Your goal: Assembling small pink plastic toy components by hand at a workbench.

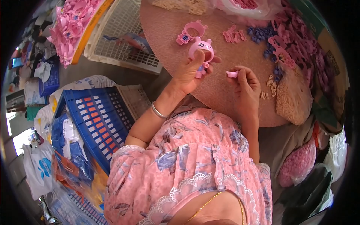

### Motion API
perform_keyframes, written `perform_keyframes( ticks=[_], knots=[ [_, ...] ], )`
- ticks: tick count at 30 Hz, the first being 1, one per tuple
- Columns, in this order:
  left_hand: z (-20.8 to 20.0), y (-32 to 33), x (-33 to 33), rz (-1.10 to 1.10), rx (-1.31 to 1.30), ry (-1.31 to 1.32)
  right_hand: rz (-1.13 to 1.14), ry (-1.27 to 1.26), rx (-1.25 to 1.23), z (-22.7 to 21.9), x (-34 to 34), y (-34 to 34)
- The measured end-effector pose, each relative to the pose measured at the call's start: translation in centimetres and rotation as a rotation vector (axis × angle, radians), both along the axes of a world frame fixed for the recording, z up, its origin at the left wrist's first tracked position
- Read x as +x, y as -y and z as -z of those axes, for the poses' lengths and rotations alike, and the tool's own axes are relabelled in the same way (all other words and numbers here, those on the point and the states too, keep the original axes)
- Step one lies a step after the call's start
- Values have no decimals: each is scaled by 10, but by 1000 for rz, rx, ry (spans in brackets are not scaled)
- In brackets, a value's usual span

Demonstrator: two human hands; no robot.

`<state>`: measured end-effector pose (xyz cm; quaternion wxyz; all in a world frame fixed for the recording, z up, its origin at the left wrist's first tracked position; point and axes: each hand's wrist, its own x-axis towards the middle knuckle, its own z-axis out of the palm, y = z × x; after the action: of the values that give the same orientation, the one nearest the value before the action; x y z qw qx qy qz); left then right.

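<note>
Head view: the right hand (245, 87) pinches a small pink piece (232, 74) at its fingertips. Just beside it, the left hand (190, 72) grips a pink toy (201, 48) above the round table (165, 33). Beyond lie loose pink parts (233, 35).

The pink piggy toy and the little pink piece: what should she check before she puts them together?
1. Left hand grips the pink pig-shaped toy firmly: ok.
2. Right hand pinches the small pink piece: ok.
3. Toy and piece apart, nothing between them: ok.
4. Piece turned the right way: cannot tell.
5. Toy's slot facing the piece: cannot tell.
6. More pink parts on the round table: ok.
</note>
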<state>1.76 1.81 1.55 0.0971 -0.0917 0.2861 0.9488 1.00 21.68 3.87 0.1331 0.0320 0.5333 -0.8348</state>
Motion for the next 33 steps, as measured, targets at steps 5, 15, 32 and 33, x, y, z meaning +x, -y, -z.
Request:
perform_keyframes(
  ticks=[5,15,32,33],
  knots=[
    [-2,-9,2,22,-51,-4,-81,-118,109,-16,11,13],
    [-8,-14,6,32,-120,-141,-100,-764,615,-19,5,16],
    [-27,-1,11,246,-781,-296,-125,-456,963,-48,6,24],
    [-26,0,12,264,-831,-250,-125,-456,963,-44,5,25]
  ],
)
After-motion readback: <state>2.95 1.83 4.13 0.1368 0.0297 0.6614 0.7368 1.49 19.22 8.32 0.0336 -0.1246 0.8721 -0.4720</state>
